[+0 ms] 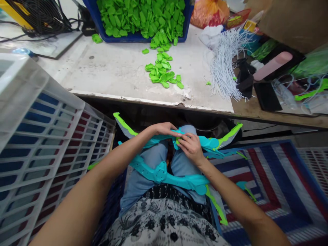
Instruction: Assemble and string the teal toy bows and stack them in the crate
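A turquoise plastic toy bow point(208, 142) with green and grey tips lies across my knees. My left hand point(166, 130) is closed on its middle, fingers reaching over the top. At the bow's centre, the fingers of my right hand point(191, 146) pinch a small green plastic piece point(177, 140) against the turquoise body; the fingers partly hide it. Closer to me, a second turquoise bow point(161, 172) rests on my thighs, its green tip hanging to the right. Neither hand touches this second bow.
A blue bin point(110, 39) full of green pieces stands on the white table point(115, 71), with loose green pieces point(161, 71) before it. White cords point(222, 65) and a dark phone point(267, 96) lie right. A white crate point(51, 112) flanks my left; a striped-lined bin point(279, 174), my right.
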Motion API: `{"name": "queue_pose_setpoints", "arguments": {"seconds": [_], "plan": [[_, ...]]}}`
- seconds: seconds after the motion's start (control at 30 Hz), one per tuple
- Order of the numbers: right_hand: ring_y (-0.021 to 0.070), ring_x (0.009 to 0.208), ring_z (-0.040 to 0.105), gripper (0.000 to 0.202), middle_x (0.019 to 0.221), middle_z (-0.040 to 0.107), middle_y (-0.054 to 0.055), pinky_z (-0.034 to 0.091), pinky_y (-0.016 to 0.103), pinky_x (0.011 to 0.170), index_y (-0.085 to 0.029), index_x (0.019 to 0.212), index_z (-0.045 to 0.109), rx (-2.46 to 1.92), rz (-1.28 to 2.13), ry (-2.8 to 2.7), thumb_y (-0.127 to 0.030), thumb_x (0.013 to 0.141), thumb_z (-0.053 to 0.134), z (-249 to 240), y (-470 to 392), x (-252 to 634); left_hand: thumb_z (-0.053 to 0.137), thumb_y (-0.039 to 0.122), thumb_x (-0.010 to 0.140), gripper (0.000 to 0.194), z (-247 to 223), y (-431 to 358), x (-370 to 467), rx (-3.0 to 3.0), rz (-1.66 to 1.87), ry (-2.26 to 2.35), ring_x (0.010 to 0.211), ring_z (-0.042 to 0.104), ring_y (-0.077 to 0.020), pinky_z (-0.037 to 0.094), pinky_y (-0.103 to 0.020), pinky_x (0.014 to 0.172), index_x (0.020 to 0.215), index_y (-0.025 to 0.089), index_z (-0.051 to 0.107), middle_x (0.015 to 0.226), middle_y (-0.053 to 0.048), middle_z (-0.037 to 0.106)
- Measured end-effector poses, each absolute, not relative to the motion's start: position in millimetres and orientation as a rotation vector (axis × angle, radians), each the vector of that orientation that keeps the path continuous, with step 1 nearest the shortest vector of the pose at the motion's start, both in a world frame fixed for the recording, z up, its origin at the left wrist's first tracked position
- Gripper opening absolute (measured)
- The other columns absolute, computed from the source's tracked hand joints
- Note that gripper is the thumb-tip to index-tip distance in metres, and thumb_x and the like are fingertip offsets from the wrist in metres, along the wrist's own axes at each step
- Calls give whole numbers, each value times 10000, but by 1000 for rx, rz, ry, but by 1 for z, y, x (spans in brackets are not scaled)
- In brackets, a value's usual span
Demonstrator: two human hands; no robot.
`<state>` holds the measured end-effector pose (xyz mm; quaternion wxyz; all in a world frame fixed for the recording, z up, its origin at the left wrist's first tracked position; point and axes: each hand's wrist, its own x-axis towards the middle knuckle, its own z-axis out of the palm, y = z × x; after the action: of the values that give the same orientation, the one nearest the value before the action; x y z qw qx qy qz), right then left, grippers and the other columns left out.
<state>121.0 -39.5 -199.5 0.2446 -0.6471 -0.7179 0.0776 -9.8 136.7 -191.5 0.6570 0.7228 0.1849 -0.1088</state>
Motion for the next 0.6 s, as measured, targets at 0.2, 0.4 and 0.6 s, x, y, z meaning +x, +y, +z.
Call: {"name": "queue_pose_setpoints", "arguments": {"seconds": [0.2, 0.4, 0.6], "plan": [[279, 1213, 472, 179, 1241, 598, -8, 329, 531, 999, -343, 960, 684, -1810, 219, -1819, -400, 858, 548, -200, -42, 119, 693, 557, 626, 508, -192, 138, -6, 1857, -244, 417, 690, 507, -136, 359, -230, 619, 849, 101, 660, 731, -8, 598], [271, 1186, 501, 308, 1236, 603, 23, 260, 512, 1053, -326, 1104, 624, -1865, 199, -1792, -467, 837, 568, -199, -40, 124, 693, 575, 635, 527, -191, 136, -10, 1614, -281, 428, 678, 535, -147, 391, -247, 613, 860, 101, 654, 743, -30, 614], [260, 1152, 525, 275, 1250, 595, 38, 262, 485, 1039, -306, 1054, 638, -1840, 237, -1802, -463, 838, 573, -200, -41, 125, 700, 564, 637, 523, -192, 138, -9, 1613, -305, 411, 629, 525, -133, 373, -245, 582, 868, 97, 651, 716, -33, 615]]}}
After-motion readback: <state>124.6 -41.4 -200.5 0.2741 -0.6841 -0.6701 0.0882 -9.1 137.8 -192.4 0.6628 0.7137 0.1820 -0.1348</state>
